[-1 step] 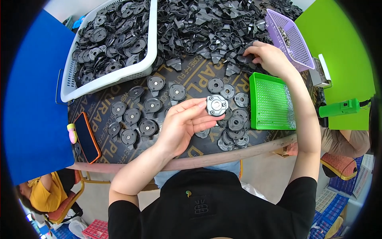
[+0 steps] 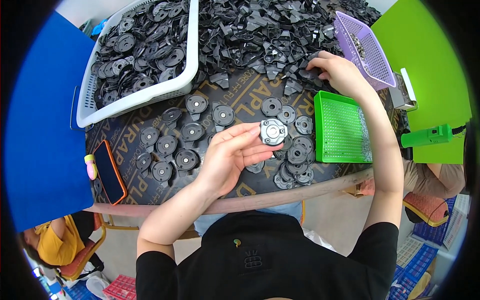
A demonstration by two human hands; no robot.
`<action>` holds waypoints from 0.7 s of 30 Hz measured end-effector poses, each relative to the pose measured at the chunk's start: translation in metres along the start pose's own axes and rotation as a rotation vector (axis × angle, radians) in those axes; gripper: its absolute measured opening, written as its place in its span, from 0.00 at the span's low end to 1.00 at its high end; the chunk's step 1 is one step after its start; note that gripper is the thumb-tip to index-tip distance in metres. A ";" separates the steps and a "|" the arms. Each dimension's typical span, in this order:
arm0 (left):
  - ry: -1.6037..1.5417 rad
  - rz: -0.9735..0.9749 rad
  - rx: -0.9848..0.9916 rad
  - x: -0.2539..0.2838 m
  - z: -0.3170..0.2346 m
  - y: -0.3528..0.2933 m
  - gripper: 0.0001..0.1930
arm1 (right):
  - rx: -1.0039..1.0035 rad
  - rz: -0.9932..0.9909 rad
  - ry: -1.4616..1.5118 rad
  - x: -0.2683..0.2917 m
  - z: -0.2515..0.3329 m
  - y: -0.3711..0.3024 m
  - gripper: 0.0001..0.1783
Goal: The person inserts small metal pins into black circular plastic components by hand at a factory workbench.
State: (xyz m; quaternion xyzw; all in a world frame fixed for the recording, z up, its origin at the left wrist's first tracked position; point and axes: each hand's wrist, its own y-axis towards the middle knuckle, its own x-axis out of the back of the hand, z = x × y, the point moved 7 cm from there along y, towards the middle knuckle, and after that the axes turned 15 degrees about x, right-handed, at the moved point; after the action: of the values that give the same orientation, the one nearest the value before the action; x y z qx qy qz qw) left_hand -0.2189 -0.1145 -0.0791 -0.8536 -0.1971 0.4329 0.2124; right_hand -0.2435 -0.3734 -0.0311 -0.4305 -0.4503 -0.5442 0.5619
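Between the thumb and fingers of my left hand (image 2: 227, 160) is a round grey-and-black plastic disc part (image 2: 273, 131) with a hole in its middle, held flat above the table. Reaching to the far right, my right hand (image 2: 342, 75) has its fingers curled on a black plastic piece (image 2: 311, 74) at the edge of a big heap of angular black pieces (image 2: 260, 35). Several round discs seated on black pieces (image 2: 166, 145) lie left of my left hand. Loose round discs (image 2: 297, 154) are spread and stacked just right of it.
A white basket (image 2: 190, 60) full of round black discs stands at the back left. A green tray (image 2: 342, 132) with small shiny parts and a purple basket (image 2: 367, 47) with metal bits stand right. A phone (image 2: 110, 172), a green tool (image 2: 427, 135) and blue and green side panels flank the table.
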 end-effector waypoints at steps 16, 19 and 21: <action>0.029 0.018 0.027 -0.004 0.002 -0.002 0.15 | -0.031 -0.016 0.148 -0.007 -0.012 -0.006 0.16; 0.033 0.011 0.028 -0.005 0.002 -0.002 0.15 | 0.075 -0.081 0.087 -0.005 -0.014 -0.009 0.13; 0.036 0.011 0.020 -0.004 0.002 -0.001 0.15 | 0.063 -0.090 0.129 -0.001 -0.020 -0.013 0.12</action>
State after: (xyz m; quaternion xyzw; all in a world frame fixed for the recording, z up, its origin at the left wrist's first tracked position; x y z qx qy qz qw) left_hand -0.2231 -0.1155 -0.0766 -0.8602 -0.1843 0.4204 0.2221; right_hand -0.2553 -0.3932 -0.0369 -0.3558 -0.4490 -0.5811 0.5780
